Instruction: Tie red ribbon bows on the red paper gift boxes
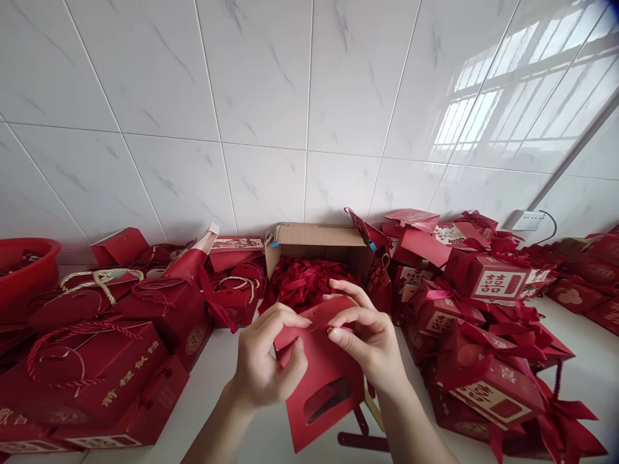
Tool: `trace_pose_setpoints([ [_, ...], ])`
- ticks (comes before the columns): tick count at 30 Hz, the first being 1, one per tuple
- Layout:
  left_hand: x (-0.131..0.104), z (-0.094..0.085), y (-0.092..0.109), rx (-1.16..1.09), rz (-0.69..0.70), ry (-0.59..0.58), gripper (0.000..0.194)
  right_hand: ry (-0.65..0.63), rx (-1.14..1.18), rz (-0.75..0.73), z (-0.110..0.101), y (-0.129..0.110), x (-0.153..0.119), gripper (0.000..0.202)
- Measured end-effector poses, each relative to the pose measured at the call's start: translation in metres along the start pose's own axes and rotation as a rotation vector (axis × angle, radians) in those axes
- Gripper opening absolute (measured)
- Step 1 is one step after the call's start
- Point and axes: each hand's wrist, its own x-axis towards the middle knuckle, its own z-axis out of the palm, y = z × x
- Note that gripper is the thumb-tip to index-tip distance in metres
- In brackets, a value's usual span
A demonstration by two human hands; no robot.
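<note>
A flat red paper box piece [329, 370] with a rounded slot near its lower edge is held up, tilted, in front of me. My left hand [271, 357] is at its upper left, index finger and thumb curled in on the paper. At the upper right, my right hand [370, 335] has its thumb and index finger pinched on a tiny gold-coloured piece [330, 330], too small to name. Its other fingers are raised behind the paper's top edge. Just beyond stands an open cardboard box [319, 235] full of dark red ribbons [309, 280].
Several red gift boxes with rope handles [111, 367] are stacked on the left, beside a red plastic basin [29, 277]. Ribbon-tied red boxes [493, 393] are piled on the right. Dark red strips [362, 442] lie on the white tabletop [213, 399]. A power strip [525, 220] is by the tiled wall.
</note>
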Motion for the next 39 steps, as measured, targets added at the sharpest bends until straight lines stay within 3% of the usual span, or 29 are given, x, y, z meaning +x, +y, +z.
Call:
trace_pose_setpoints([
  [5, 0.001, -0.006, -0.003, -0.066, -0.132, 0.089, 0.011, -0.038, -0.1, 0.024, -0.002, -0.002, 0.002, 0.008],
  [9, 0.0, -0.008, -0.004, -0.062, -0.147, 0.115, 0.012, 0.032, -0.029, 0.127, -0.003, 0.008, 0.005, 0.012],
  [13, 0.0, -0.007, -0.005, 0.058, -0.145, 0.145, 0.016, -0.014, 0.088, 0.078, -0.008, 0.011, 0.005, 0.008],
  [18, -0.007, 0.002, -0.007, 0.149, -0.027, 0.133, 0.038, 0.036, -0.093, -0.048, -0.008, 0.002, -0.001, 0.004],
  [23, -0.014, 0.006, -0.005, 0.179, 0.069, 0.156, 0.04, 0.115, -0.348, -0.186, -0.002, 0.002, -0.005, 0.005],
  [31, -0.007, 0.006, 0.0, 0.135, 0.274, 0.168, 0.037, 0.127, -0.488, -0.341, -0.002, 0.002, -0.008, 0.011],
  [34, -0.004, 0.003, 0.0, 0.091, 0.335, 0.114, 0.038, 0.178, -0.447, -0.371, -0.001, 0.002, -0.009, 0.016],
  [37, -0.005, 0.003, 0.0, 0.024, 0.383, 0.065, 0.041, 0.216, -0.276, -0.313, 0.001, 0.005, -0.009, 0.033],
  [39, -0.007, 0.006, 0.002, -0.03, 0.3, 0.065, 0.039, 0.177, -0.244, -0.253, 0.004, 0.007, -0.007, 0.028],
])
